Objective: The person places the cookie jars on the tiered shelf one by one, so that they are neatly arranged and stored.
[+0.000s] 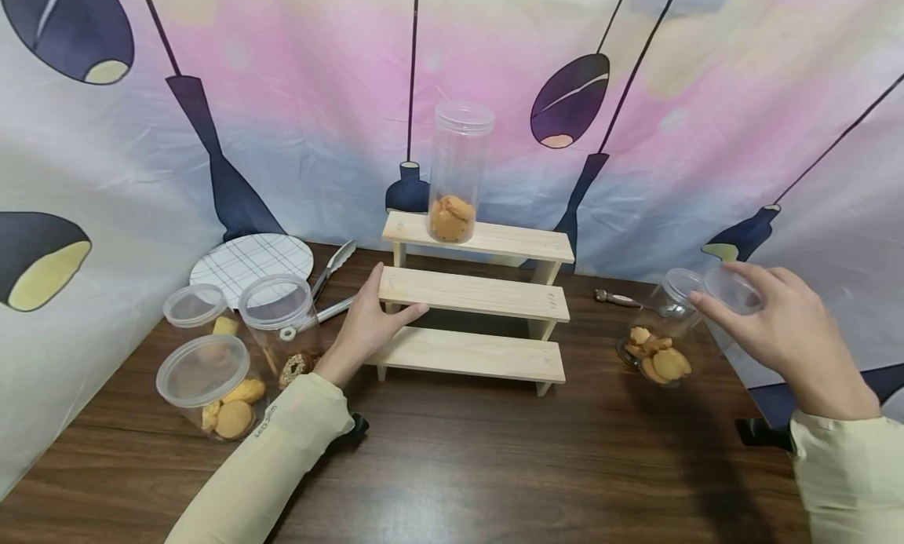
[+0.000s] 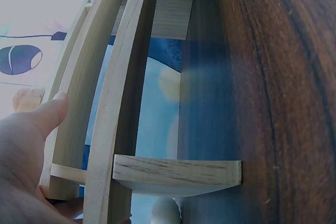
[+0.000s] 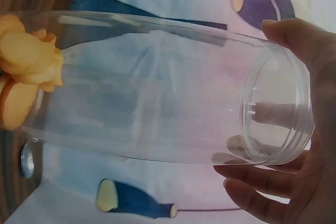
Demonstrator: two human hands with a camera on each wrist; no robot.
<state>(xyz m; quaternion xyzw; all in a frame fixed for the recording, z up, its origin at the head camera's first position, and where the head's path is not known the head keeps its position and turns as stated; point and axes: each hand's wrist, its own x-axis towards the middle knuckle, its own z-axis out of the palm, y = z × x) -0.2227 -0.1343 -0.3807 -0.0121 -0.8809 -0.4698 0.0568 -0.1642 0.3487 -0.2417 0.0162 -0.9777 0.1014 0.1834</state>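
Note:
My left hand (image 1: 370, 316) grips the left end of a three-step wooden stand (image 1: 473, 289). In the left wrist view its thumb (image 2: 50, 113) lies on a shelf edge, with other fingers partly hidden behind the wood. At the right, my right hand (image 1: 791, 324) holds the lidded top of a tall clear jar (image 3: 147, 87) between thumb and fingers. Cookies (image 1: 664, 359), some round and some flower-shaped, lie at its bottom. Another clear round rim (image 1: 683, 282) shows just left of the hand; whether it belongs to a second jar I cannot tell.
A tall jar (image 1: 461, 155) with cookies stands on the top step. Several lidded jars (image 1: 205, 371) are grouped at the left, before a checked white plate (image 1: 282, 253) and tongs (image 1: 335, 265). A brown-handled utensil (image 1: 616, 297) lies behind the right-hand jar.

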